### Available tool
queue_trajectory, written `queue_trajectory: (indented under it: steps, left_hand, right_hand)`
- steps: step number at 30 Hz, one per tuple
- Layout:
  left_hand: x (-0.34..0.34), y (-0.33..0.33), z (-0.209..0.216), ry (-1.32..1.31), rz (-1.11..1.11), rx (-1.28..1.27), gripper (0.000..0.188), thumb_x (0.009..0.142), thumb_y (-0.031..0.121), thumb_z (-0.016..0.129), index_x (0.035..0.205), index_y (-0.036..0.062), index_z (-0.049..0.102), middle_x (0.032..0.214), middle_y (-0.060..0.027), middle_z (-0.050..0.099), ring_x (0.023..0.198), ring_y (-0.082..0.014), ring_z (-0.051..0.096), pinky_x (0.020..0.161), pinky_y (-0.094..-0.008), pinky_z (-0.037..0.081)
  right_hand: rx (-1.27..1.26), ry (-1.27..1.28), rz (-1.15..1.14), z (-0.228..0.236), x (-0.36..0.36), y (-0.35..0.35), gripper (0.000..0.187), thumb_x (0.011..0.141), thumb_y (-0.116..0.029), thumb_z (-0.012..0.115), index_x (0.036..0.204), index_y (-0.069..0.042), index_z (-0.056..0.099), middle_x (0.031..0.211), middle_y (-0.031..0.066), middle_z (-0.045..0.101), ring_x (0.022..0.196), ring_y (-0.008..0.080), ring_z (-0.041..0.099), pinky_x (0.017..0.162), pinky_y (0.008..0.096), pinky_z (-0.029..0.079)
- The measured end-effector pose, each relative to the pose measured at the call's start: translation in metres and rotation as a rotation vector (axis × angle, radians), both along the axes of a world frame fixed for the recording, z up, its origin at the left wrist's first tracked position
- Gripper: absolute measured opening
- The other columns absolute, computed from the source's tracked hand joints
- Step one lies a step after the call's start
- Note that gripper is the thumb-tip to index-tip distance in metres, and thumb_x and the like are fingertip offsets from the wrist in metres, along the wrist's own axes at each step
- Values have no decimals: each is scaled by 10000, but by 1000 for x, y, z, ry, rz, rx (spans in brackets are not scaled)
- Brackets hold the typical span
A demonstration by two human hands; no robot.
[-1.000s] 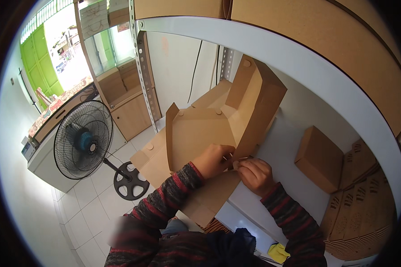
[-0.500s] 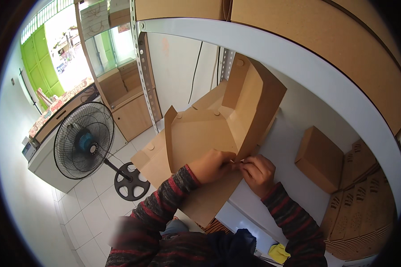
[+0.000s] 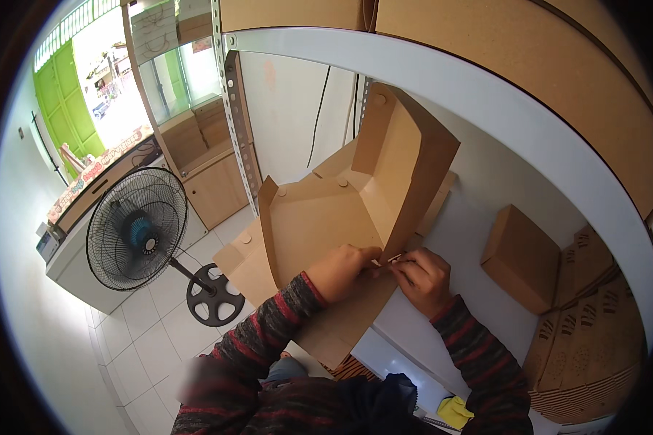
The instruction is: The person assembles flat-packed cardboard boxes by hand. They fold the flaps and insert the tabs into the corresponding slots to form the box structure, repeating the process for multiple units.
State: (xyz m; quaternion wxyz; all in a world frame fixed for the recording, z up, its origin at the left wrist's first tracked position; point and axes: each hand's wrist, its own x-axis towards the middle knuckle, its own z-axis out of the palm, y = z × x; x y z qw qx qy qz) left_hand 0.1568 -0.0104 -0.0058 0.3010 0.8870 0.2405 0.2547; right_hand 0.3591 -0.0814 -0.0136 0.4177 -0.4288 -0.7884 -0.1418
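A brown cardboard box (image 3: 319,221), partly folded, lies in front of me with one tall side (image 3: 424,156) raised and bent over at the top. My left hand (image 3: 347,270) is closed at the near corner, its fingertips pinching the cardboard from the inner side. Opposite it, my right hand (image 3: 422,279) has its fingers pressed together on the same corner, where something small and pale shows between the hands. A flat flap (image 3: 345,326) spreads toward me below the left hand. The fingertips partly hide the corner itself.
A closed brown box (image 3: 519,257) stands on the shelf at right, beside stacked printed cartons (image 3: 584,348). A white metal shelf beam (image 3: 450,69) arches overhead, bearing larger boxes. To the left stand a black pedestal fan (image 3: 138,228) and a wooden cabinet (image 3: 214,188). A yellow cloth-like item (image 3: 454,412) lies low.
The box's raised side and left flap have shifted slightly left. Both hands stay at the same corner, the left one moved a little left and the fingers slightly repositioned.
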Motion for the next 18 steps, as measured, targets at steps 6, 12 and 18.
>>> queue_trajectory:
  steps: [6,12,18]
  left_hand:
    - [1,-8,5,81,101,200,109,825,139,623,900,97,690,801,-155,675,768,-348,662,701,-431,527]
    - [10,-13,7,69,223,267,109,793,138,650,873,83,700,841,-106,650,820,-321,650,714,-400,530]
    - [14,-14,4,140,249,381,124,826,163,628,863,47,648,848,-106,613,859,-310,632,721,-408,525]
  right_hand:
    - [-37,28,-7,-3,1,1,134,728,-29,758,835,-61,684,812,50,603,670,244,630,575,359,516]
    - [-25,-38,-28,0,-3,2,66,782,-53,713,839,-74,689,815,44,590,646,245,618,556,352,508]
    - [-74,-131,-120,1,-6,-3,112,773,-45,725,880,-66,704,794,61,630,634,261,622,552,370,493]
